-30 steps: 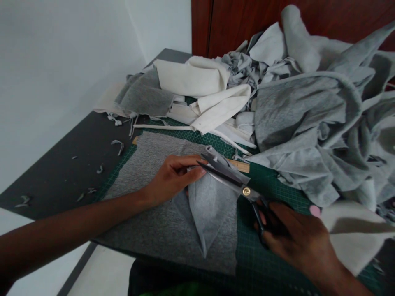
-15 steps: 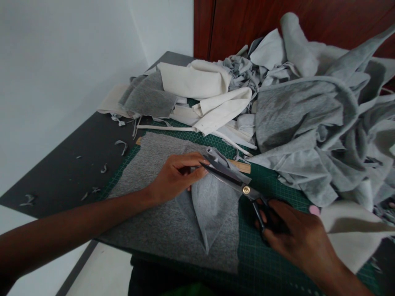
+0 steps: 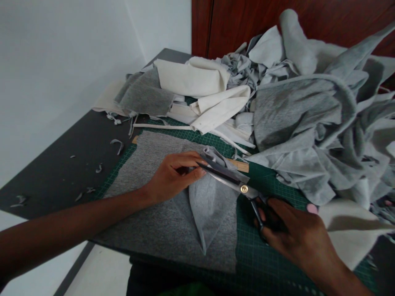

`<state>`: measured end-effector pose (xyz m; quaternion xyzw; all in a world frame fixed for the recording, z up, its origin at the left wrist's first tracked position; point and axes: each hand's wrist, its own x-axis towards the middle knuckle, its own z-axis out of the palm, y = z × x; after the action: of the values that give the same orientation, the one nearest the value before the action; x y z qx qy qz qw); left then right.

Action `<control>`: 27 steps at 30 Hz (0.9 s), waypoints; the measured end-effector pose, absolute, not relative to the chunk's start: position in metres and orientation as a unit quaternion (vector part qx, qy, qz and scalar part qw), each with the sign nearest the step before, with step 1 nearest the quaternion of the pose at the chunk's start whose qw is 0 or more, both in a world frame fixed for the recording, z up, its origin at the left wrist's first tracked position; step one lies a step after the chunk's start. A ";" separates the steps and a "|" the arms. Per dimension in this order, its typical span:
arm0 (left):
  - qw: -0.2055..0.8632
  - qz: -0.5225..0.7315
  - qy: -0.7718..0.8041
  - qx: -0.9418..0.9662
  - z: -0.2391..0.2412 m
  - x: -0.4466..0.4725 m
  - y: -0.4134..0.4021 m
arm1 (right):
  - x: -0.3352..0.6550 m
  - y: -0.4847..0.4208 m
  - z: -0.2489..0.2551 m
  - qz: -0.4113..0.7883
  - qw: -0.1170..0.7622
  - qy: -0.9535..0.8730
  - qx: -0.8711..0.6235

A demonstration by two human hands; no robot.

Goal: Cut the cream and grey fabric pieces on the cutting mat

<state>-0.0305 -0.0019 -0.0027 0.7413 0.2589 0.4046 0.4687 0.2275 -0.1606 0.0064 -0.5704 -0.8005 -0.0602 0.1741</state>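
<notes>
A smaller piece of light grey fabric (image 3: 210, 205) is pinched between the thumb and fingers of my left hand (image 3: 174, 174), its lower part hanging to a point. Beneath it a larger grey fabric piece (image 3: 148, 242) lies flat. My right hand (image 3: 296, 234) grips a pair of scissors (image 3: 226, 176) by the black handles. The blades are slightly apart and point left, with the tips close to my left thumb. They lie at the upper edge of the held fabric; whether cloth is between them is hard to see.
A green cutting mat (image 3: 274, 185) covers part of the dark table (image 3: 61, 164), with a wooden ruler (image 3: 240, 165) under the fabric. Cream cloth (image 3: 191, 78) and a large grey fabric heap (image 3: 296, 111) fill the back and right. Scraps (image 3: 116, 146) lie at left.
The whole view has shifted slightly. Both hands, the scissors and the held fabric keep nearly the same positions relative to each other.
</notes>
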 end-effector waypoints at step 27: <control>0.478 0.438 0.204 0.734 -0.008 -0.028 0.001 | 0.221 -0.159 0.007 0.012 0.208 -0.787 -0.581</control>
<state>-0.0276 0.0014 -0.0080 0.7338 0.2042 0.4376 0.4779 0.2214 -0.1588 0.0066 -0.5807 -0.7870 0.0117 0.2081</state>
